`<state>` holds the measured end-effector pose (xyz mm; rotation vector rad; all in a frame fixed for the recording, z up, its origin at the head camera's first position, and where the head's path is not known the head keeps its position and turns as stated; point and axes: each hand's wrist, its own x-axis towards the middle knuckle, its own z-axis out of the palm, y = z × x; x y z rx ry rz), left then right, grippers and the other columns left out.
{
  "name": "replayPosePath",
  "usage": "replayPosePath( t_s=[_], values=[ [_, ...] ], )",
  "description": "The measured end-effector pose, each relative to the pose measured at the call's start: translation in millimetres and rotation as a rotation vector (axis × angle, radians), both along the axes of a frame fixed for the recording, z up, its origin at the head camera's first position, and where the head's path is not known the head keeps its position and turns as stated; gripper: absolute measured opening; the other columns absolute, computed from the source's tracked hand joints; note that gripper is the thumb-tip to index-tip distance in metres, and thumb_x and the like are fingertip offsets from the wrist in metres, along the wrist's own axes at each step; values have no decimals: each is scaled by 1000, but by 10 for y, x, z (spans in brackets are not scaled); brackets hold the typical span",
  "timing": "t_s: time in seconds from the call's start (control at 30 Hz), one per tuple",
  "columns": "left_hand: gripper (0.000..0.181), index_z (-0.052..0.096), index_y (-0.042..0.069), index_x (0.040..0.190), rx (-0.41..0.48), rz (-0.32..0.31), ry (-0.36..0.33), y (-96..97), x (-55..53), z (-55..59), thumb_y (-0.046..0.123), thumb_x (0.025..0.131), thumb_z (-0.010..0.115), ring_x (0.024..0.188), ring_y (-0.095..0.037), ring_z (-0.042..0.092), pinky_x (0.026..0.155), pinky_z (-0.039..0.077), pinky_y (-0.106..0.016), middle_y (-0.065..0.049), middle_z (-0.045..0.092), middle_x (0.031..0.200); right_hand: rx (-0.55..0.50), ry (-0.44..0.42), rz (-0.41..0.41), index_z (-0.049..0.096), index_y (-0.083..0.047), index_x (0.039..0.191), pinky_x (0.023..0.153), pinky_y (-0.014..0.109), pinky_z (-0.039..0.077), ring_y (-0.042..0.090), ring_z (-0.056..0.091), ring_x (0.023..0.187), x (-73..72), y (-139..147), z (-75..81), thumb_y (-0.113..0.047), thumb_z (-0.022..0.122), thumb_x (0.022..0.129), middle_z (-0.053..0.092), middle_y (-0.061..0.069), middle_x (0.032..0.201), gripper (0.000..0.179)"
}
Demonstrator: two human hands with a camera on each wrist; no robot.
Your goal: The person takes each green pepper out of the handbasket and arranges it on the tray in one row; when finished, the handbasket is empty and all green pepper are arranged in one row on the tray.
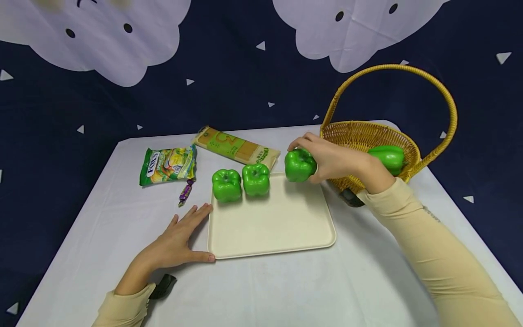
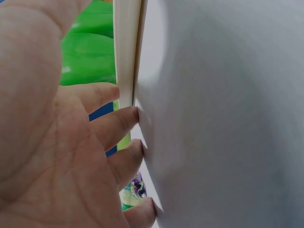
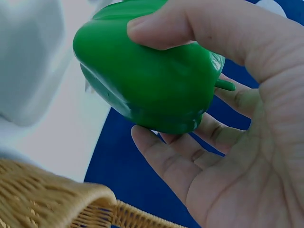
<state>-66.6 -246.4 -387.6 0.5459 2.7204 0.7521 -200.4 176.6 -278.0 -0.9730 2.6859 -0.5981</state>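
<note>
My right hand (image 1: 333,156) grips a green bell pepper (image 1: 299,165) above the far right corner of a cream tray (image 1: 278,222). In the right wrist view, the thumb and fingers wrap round that pepper (image 3: 147,71), its stem toward the palm. Two more bell peppers, one at the tray's far left corner (image 1: 227,185) and one beside it (image 1: 256,180), sit side by side. My left hand (image 1: 175,245) lies at the tray's left edge, fingers spread and fairly straight, fingertips and thumb right at the rim. The left wrist view shows those fingers (image 2: 116,126) along the tray's side.
A wicker basket (image 1: 359,131) with a tall arched handle stands at the back right, holding another green pepper (image 1: 388,159). Behind the tray lies a long yellow-green packet (image 1: 234,146). To the left are a Fox's candy bag (image 1: 169,165) and a purple wrapped candy (image 1: 185,192).
</note>
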Motion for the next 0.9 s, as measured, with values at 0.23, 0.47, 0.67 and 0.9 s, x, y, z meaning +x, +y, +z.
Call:
replayPosePath(
  t_s=[0.23, 0.47, 0.67, 0.9],
  values=[
    [130, 29, 13, 171, -5, 2, 0, -3, 2, -11, 62, 70, 94, 164, -50, 19, 123, 5, -85, -16, 29, 177, 2, -13, 39, 52, -11, 149, 109, 50, 54, 32, 57, 123, -17, -125, -90, -3, 91, 73, 52, 16, 139, 86],
    [130, 29, 14, 171, -9, 5, 2, 5, -3, -9, 63, 70, 94, 164, -50, 19, 123, 6, -85, -16, 29, 177, 12, -20, 62, 53, -12, 149, 107, 49, 54, 31, 56, 124, -24, -212, -124, -4, 92, 73, 53, 16, 139, 86],
    [130, 29, 13, 171, -15, 6, -4, 20, 0, 11, 62, 70, 95, 164, -50, 19, 124, 6, -84, -16, 29, 177, 20, -27, 82, 53, -12, 147, 108, 51, 53, 32, 56, 124, -22, -247, -161, -3, 91, 73, 53, 18, 137, 83],
    [129, 30, 13, 171, -28, 1, 6, 39, 5, 42, 63, 70, 94, 164, -51, 21, 123, 9, -85, -16, 31, 177, 23, -34, 98, 54, -11, 148, 109, 51, 53, 33, 57, 124, -40, -269, -210, -3, 90, 75, 53, 19, 138, 81]
  ],
)
